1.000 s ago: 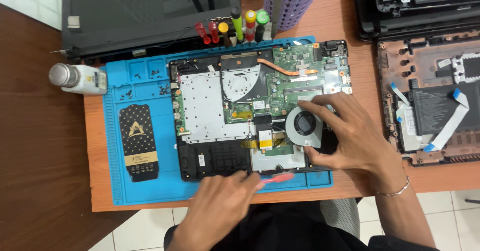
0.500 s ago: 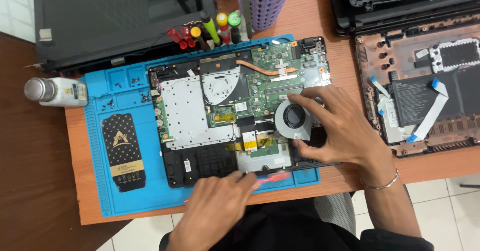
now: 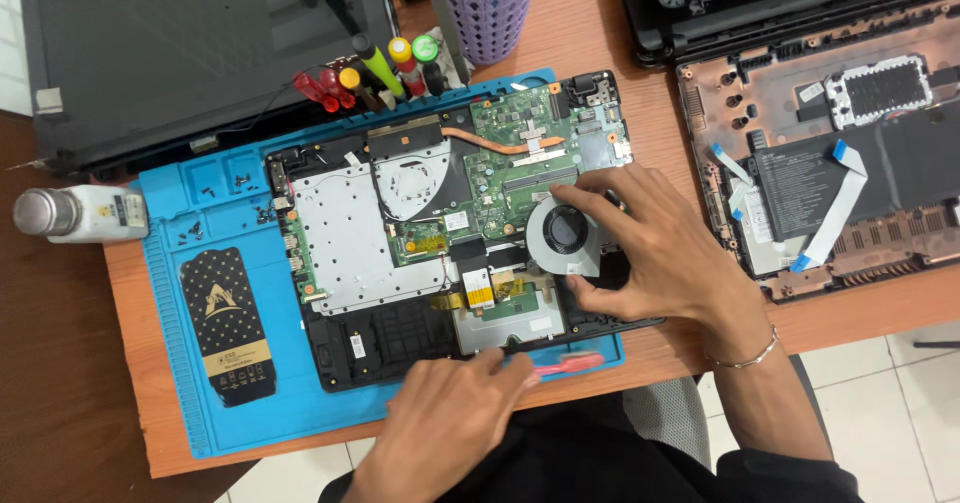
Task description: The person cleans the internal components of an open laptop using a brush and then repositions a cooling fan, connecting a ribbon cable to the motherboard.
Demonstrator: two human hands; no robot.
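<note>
The right hand (image 3: 655, 253) clamps the round fan (image 3: 566, 235) in the opened laptop (image 3: 440, 233) on the blue mat (image 3: 170, 213) to steady it, while the left hand (image 3: 450, 413), fingers together, presses a pink tool (image 3: 568, 365) at the counter (image 3: 850, 313) edge.

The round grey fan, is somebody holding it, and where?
Yes. The right hand grips the round grey laptop fan by its right rim, fingers at top and bottom edges. The left hand touches a pink plastic tool.
</note>
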